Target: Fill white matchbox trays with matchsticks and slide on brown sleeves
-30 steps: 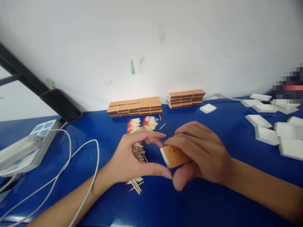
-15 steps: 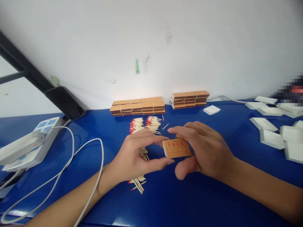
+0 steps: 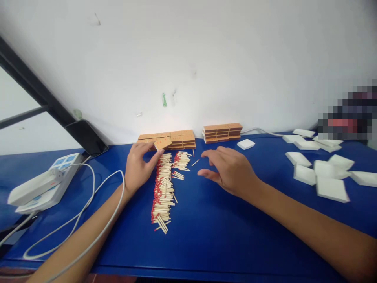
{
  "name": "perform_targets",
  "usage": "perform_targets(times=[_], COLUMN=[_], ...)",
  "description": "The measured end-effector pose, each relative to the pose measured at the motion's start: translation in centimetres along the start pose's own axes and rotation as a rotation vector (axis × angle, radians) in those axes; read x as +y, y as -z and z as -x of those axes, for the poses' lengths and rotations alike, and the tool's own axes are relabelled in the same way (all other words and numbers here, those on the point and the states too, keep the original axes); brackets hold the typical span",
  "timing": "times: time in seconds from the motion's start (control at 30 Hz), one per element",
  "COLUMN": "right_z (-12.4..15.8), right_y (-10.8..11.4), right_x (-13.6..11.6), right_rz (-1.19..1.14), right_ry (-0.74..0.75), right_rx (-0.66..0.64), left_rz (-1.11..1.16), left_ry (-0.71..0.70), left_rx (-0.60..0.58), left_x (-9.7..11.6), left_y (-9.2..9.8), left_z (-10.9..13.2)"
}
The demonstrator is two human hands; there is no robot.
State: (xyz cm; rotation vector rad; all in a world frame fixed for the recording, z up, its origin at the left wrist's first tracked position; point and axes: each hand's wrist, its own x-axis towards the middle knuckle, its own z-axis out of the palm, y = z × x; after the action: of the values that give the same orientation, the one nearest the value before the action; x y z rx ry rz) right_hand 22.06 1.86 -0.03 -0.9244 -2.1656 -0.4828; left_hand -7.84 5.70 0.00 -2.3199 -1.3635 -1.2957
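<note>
Held between the thumb and fingers of my left hand (image 3: 140, 167) is an orange matchbox (image 3: 163, 144) with red print, just in front of the left stack of matchboxes (image 3: 185, 138). My right hand (image 3: 228, 169) hovers over the blue table with thumb and fingers apart and nothing between them. To its left lies a small group of red-tipped matches (image 3: 182, 160), with a single match (image 3: 195, 162) near the fingertips. A long row of matches (image 3: 163, 192) runs toward me, below and right of my left hand.
A second matchbox stack (image 3: 222, 133) stands by the wall, with a white tray (image 3: 246, 144) before it. Several more white trays (image 3: 332, 188) are scattered at right. A power strip (image 3: 50, 182), a white cable (image 3: 93, 188) crossing my left forearm, and a black phone-like object (image 3: 86, 137) are at left.
My left hand has carried the matchbox away to the left and back, to the left stack. My right hand has come off the matchbox. The view has shifted slightly.
</note>
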Motion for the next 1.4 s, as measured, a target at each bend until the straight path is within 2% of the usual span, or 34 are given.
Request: perform_targets(times=[0.07, 0.2, 0.3, 0.43, 0.53, 0.67, 0.77, 0.9, 1.13, 1.27, 1.4], right_z=[0.0, 0.3, 0.5, 0.6, 0.6, 0.5, 0.4, 0.2, -0.2, -0.3, -0.4], right_y=[-0.3, -1.0, -1.7, -2.1, -2.0, -1.9, -1.9, -1.7, -1.3, -1.5, -1.4], right_x=[0.0, 0.2, 0.4, 0.5, 0.5, 0.5, 0.3, 0.1, 1.4, 2.5, 4.1], right_rz=[0.012, 0.030, 0.041, 0.044, 0.048, 0.051, 0.044, 0.027, 0.072, 0.114, 0.159], right_ry=[-0.006, -0.034, -0.060, -0.084, -0.090, -0.100, -0.116, -0.117, -0.159, -0.201, -0.250], right_rx=[-0.008, -0.092, -0.139, -0.171, -0.190, -0.185, -0.175, -0.177, -0.160, -0.173, -0.192], left_rz=[-0.008, -0.083, -0.113, -0.145, -0.179, -0.212, -0.211, -0.197, -0.158, -0.115, -0.078], left_ry=[-0.011, -0.067, -0.073, -0.067, -0.035, 0.017, 0.000, -0.073, -0.089, -0.101, -0.126], left_rx=[0.002, -0.210, -0.277, -0.348, -0.356, -0.289, -0.260, -0.303, -0.348, -0.366, -0.290], left_x=[0.3, 1.3, 1.2, 0.5, -0.1, -0.2, 0.2, 0.9, 0.7, 0.5, 1.9], left_y=[0.3, 0.0, -1.6, -4.8, -6.9, -8.3, -8.7, -9.3, -9.9, -9.7, -8.0], left_z=[-0.5, -2.8, -5.4, -8.3, -9.2, -9.3, -9.5, -10.5, -11.7, -11.9, -10.9])
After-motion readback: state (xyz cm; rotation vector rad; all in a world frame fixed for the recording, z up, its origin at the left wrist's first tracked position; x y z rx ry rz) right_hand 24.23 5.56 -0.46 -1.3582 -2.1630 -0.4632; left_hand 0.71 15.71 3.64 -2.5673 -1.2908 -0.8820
